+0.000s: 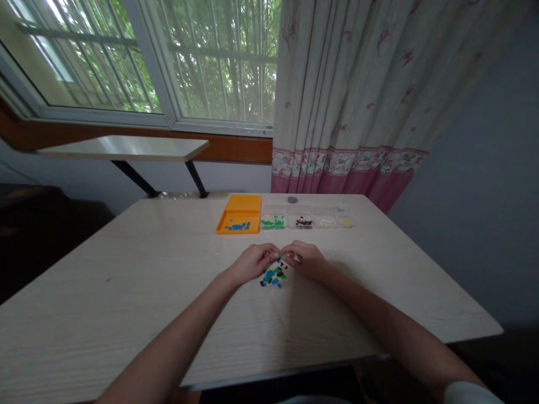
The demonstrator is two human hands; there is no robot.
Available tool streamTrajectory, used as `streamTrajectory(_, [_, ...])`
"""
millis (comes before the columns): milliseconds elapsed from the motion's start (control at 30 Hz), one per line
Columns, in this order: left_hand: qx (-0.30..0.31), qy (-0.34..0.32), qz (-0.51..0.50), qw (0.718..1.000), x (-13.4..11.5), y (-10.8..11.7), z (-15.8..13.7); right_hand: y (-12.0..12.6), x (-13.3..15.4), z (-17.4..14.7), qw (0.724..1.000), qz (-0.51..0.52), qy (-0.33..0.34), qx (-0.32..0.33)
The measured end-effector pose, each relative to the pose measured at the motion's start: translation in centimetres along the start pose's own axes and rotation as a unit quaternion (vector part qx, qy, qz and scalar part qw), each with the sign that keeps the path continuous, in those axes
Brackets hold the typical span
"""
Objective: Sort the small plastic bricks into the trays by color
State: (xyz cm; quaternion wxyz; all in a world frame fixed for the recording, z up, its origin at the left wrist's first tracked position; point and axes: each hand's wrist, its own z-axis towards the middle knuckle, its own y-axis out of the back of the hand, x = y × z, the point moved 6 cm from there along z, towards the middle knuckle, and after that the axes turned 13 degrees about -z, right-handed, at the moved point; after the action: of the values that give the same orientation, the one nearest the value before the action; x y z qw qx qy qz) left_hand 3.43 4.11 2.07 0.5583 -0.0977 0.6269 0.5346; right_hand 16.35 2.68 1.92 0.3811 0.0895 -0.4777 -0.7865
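Observation:
My left hand (256,262) and my right hand (306,259) meet over the middle of the table, fingertips almost touching. Between them a small green piece (280,256) is pinched, its near end against the left fingertips and its other side by the right fingers. Just below lies a loose pile of small building bricks (273,276) in blue, green and dark brown. The left fingers partly cover the pile's upper edge. What else the right fingertips may hold is too small to make out.
Behind my hands stands an orange box (238,203), lid open, holding blue pieces (239,226). Right of it, clear trays hold green pieces (273,221), dark brown pieces (303,222) and pale yellow ones (346,222). A grey round object (292,200) lies behind them. A shelf (126,147) juts out at the back left.

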Motion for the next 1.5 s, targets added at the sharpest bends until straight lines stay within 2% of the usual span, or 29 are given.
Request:
streamTrajectory(167, [-0.057,0.007,0.013,0.998,-0.1,0.6,-0.1,0.3,-0.4,0.1,0.999,0.001,-0.026,-0.035])
streamTrajectory(300, [-0.093,0.0,0.048,0.994,-0.1,0.8,-0.2,0.2,-0.5,0.2,0.998,0.007,-0.043,-0.034])
streamTrajectory(833, [-0.11,-0.027,0.043,0.993,-0.4,1.0,-0.4,0.6,-0.1,0.3,1.0,-0.002,-0.01,-0.023])
streamTrajectory(900, [-0.143,-0.036,0.038,0.988,-0.6,1.7,-0.5,0.6,-0.2,0.3,1.0,-0.006,-0.011,-0.001])
streamTrajectory(967, [-0.208,-0.058,0.036,0.976,-1.1,2.9,-0.8,0.5,-0.3,0.3,0.999,-0.009,-0.005,0.035])
streamTrajectory(1067, [-0.319,-0.105,0.036,0.941,-2.1,4.6,-1.7,0.1,-0.4,0.1,0.996,-0.012,0.013,0.092])
streamTrajectory(1133, [-0.367,-0.134,0.035,0.92,-2.9,5.3,-2.3,-0.3,-0.2,-0.1,0.992,-0.014,0.026,0.123])
streamTrajectory(1267, [-0.393,-0.172,0.029,0.903,-4.0,5.4,-2.8,-0.6,0.0,-0.3,0.988,-0.023,0.034,0.149])
streamTrajectory(1500, [-0.403,-0.17,0.018,0.899,-4.1,5.5,-2.8,-0.8,0.0,-0.3,0.989,-0.027,0.038,0.14])
